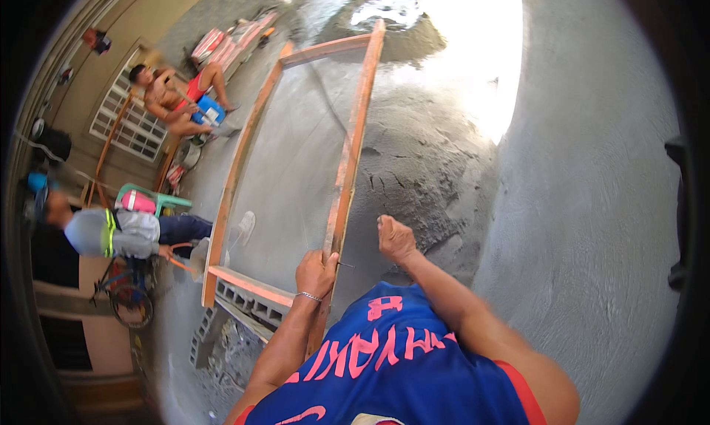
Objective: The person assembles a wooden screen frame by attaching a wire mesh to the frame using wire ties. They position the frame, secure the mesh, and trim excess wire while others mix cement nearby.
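A long wooden frame [346, 181], seemingly with fine mesh across it, stretches away from me. My left hand [316, 274] is wrapped round its right-hand rail near the close end. From the rail beside that hand a thin nail or rod [346, 264] sticks out. My right hand [397, 239] is held apart from the frame, over grey sand, with its fingers curled closed. Whether anything is inside those fingers is hidden. A heap of grey sand [429, 159] lies along the frame's right side.
Hollow concrete blocks [248, 303] stand by the frame's near end. One person [133, 229] grips an orange handle at left; another person [174, 100] sits farther back with a blue container [210, 110]. A ring of wet mix [414, 37] lies beyond. A grey wall [584, 203] rises at right.
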The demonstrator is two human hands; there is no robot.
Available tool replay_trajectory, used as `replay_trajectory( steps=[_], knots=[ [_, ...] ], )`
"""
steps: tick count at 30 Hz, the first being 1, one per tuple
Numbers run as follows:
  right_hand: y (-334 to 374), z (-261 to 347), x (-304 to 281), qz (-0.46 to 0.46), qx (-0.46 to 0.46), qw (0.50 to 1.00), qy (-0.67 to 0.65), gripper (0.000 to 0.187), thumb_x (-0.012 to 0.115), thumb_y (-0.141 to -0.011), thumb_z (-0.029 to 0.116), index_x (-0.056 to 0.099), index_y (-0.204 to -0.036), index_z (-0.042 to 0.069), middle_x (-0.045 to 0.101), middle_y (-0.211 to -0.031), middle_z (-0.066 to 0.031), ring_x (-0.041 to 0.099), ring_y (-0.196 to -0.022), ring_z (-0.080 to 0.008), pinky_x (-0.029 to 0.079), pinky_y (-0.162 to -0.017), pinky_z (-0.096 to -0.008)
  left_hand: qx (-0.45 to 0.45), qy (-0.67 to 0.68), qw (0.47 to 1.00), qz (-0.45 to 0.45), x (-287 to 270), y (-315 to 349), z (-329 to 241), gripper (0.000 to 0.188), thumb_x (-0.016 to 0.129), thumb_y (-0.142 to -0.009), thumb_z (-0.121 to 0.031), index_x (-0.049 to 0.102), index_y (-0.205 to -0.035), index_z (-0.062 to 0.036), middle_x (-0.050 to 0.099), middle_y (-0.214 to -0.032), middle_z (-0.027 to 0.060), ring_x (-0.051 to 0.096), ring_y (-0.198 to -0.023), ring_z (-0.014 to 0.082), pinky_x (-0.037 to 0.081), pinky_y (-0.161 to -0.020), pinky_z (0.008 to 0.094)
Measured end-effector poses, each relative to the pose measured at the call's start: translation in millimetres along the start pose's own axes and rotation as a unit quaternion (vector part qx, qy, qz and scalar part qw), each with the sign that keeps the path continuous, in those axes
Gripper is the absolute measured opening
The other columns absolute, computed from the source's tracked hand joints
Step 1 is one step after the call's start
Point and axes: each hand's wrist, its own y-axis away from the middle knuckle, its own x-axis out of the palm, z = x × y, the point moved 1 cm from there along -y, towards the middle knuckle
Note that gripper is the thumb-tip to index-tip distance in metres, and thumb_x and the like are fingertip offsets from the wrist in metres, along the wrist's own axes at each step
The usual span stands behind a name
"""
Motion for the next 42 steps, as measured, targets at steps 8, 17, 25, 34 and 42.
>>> replay_trajectory(
  steps=[8,17,25,34,42],
  knots=[
    [14.0,10.4,8.5,0.1,-0.011,0.995,0.022,0.013,0.05,-0.099,0.015,0.055,-0.108,0.008,0.065,-0.088,-0.0146,0.067,-0.076,-0.0365,0.054,-0.065,-0.0487,-0.001,0.015,1.0,-0.01,4.4,11.0,-13.2,0.037,0.063,-0.093,-0.038,0.064,-0.089,-0.0015,0.063,-0.089,0.0201,0.063,-0.088,0.0422,0.051,-0.078,0.0502],
    [26.2,15.4,2.3,0.044,0.01,0.998,0.046,0.011,0.053,-0.098,0.016,0.055,-0.104,0.008,0.067,-0.088,-0.0152,0.068,-0.076,-0.0372,0.053,-0.066,-0.048,-0.016,0.037,0.999,-0.009,7.0,24.6,6.9,0.038,0.065,-0.092,-0.039,0.064,-0.086,-0.0017,0.063,-0.089,0.0205,0.062,-0.084,0.0425,0.05,-0.077,0.0507],
    [42.2,30.2,16.8,0.061,0.029,0.997,0.029,0.013,0.051,-0.099,0.02,0.055,-0.104,0.008,0.066,-0.085,-0.0157,0.066,-0.073,-0.0379,0.052,-0.064,-0.0478,-0.011,0.026,1.0,0.001,-4.5,32.4,15.2,0.036,0.066,-0.091,-0.037,0.064,-0.084,-0.0024,0.063,-0.086,0.0197,0.063,-0.084,0.0415,0.05,-0.074,0.0513],
    [60.3,21.4,3.8,0.096,-0.008,0.995,0.021,0.023,0.054,-0.099,0.019,0.052,-0.117,0.005,0.069,-0.095,-0.0205,0.068,-0.082,-0.0404,0.053,-0.071,-0.0496,-0.007,0.064,0.998,-0.017,13.3,51.5,-19.7,0.035,0.063,-0.092,-0.038,0.066,-0.087,-0.0043,0.063,-0.088,0.0164,0.064,-0.086,0.0388,0.052,-0.076,0.0484],
    [65.5,18.3,-17.3,0.088,-0.163,0.98,0.073,0.019,0.058,-0.093,0.02,0.057,-0.108,0.008,0.064,-0.084,-0.0144,0.065,-0.073,-0.0362,0.052,-0.061,-0.048,-0.016,0.066,0.998,0.014,4.6,47.2,-47.4,0.038,0.061,-0.093,-0.04,0.068,-0.09,-0.0027,0.065,-0.089,0.0196,0.064,-0.085,0.0404,0.051,-0.076,0.0494]
  ],
)
